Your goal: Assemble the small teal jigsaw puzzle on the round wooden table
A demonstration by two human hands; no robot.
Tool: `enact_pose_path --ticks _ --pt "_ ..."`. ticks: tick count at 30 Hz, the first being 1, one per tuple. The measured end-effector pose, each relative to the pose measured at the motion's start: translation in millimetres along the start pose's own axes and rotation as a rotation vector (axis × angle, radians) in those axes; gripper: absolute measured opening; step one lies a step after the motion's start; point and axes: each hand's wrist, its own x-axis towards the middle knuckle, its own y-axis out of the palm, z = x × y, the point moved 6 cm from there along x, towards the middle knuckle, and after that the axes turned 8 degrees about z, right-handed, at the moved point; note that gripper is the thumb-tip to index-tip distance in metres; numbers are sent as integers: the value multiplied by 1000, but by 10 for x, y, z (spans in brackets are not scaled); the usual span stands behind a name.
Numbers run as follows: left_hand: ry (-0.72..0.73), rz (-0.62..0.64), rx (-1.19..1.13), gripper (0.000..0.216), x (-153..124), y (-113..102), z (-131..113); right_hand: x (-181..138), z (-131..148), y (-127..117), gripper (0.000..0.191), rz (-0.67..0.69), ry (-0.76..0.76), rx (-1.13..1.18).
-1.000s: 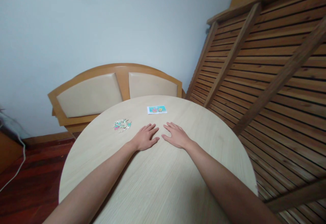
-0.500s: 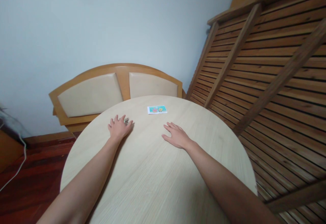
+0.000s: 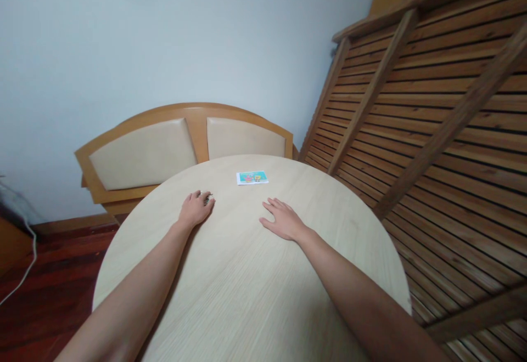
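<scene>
My left hand (image 3: 196, 208) rests on the left part of a round, pale wood-grain table (image 3: 255, 274). Its fingers are curled down over a small, dark, metallic-looking object (image 3: 207, 198), mostly covered by them and too small to name. Lying flat on the tabletop, palm down with fingers stretched out, my right hand (image 3: 285, 220) is open and holds nothing. A small card or booklet (image 3: 252, 177), turquoise with a pink and a yellow cartoon figure and a white edge, lies beyond both hands, apart from them.
Behind the table a wooden headboard (image 3: 196, 131) with cream padded panels stands against the pale wall (image 3: 185, 33). A large slatted wooden frame (image 3: 428, 109) leans along the right side. At the left, a white cable (image 3: 33, 252) hangs over the dark red floor (image 3: 61, 280).
My left hand's spread fingers have closed down over the small metallic object. My right hand stays flat in place. The view has shifted slightly.
</scene>
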Motion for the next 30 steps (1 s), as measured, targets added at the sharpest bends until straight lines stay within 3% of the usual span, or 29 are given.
enact_pose_path --ticks 8,17,20,24,27,30 --pt "310 69 -81 52 -81 98 -453 -32 9 -51 71 2 5 4" --pt "681 137 -184 53 -484 104 -1211 -19 -27 -32 65 -13 -11 -4" --pt "754 149 -241 51 -538 58 -1348 -11 -37 -36 60 -18 -16 -11" --pt "680 69 -383 51 -384 -11 -1254 9 -70 -16 58 -17 -15 -7" --pt "523 -30 -397 55 -160 -42 -1001 13 -97 -2 58 -19 -15 1" --pt "323 -119 -271 58 59 -56 -668 6 -117 -1 58 -20 -13 9"
